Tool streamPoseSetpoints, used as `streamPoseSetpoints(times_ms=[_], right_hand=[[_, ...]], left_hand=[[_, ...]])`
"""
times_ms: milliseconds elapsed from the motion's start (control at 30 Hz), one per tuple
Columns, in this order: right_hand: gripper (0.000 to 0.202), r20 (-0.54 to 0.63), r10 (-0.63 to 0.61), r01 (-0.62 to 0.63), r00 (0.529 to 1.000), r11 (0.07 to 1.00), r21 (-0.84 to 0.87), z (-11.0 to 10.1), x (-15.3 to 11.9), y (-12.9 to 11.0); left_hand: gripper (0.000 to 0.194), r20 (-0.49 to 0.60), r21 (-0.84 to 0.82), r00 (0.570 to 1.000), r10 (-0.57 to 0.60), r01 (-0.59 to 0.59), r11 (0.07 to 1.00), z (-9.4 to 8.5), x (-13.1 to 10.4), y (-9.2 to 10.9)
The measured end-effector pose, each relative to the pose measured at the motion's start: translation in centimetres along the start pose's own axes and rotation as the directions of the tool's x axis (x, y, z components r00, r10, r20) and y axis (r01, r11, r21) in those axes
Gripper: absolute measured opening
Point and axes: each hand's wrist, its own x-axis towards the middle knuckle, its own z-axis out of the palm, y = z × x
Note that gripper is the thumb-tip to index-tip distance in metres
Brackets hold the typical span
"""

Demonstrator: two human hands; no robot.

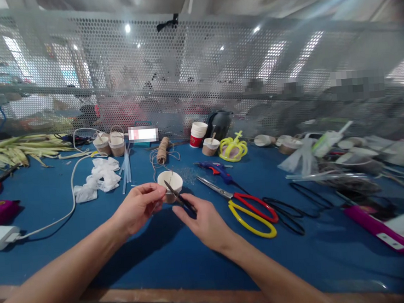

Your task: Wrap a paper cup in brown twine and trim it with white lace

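A white paper cup (169, 178) with a brown band around its lower part stands in front of me. My left hand (144, 206) is closed at the cup's left side, thumb and forefinger pinched at its edge; whether a strand of twine is also between them I cannot tell. My right hand (205, 218) is closed around a slim dark pointed tool (181, 200), its tip over the cup's rim. Behind the cup lies a spool of brown twine (162, 150), with a loose strand running towards the cup. Large scissors with red and yellow handles (238, 199) lie to the right.
A blue glue gun (217, 170) lies beyond the scissors. Farther back are stacked cups (198, 133), a yellow woven crown (233, 148) and banded cups (117, 144). White ruffled material (98, 178), clear sticks (126, 168) and a white cable (73, 188) are left; plastic bags (302, 156) are right.
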Motion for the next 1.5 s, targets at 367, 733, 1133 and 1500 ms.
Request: streamPoseSetpoints(times_ms=[367,733,1133,1500], right_hand=[[0.033,0.092,0.074,-0.078,0.993,0.996,0.035,-0.3,-0.1,-0.3],[0.033,0.044,0.07,-0.074,0.997,0.994,0.08,-0.3,0.1,-0.3],[0.031,0.141,0.175,-0.204,0.974,0.954,0.22,-0.4,0.0,-0.5],[0.03,0.095,0.1,-0.114,0.99,0.983,0.145,-0.1,-0.3,-0.7]], left_hand=[[0.012,-0.055,0.562,0.936,0.348,-0.259,0.785,-0.2,-0.7,0.5],[0.033,0.012,0.288,0.991,0.135,-0.132,0.948,-0.9,0.0,0.6],[0.015,0.635,0.682,0.265,0.726,-0.634,-0.365,-1.7,0.0,0.5],[0.008,0.424,0.732,0.404,0.81,-0.68,-0.044,-1.9,0.0,0.5]])
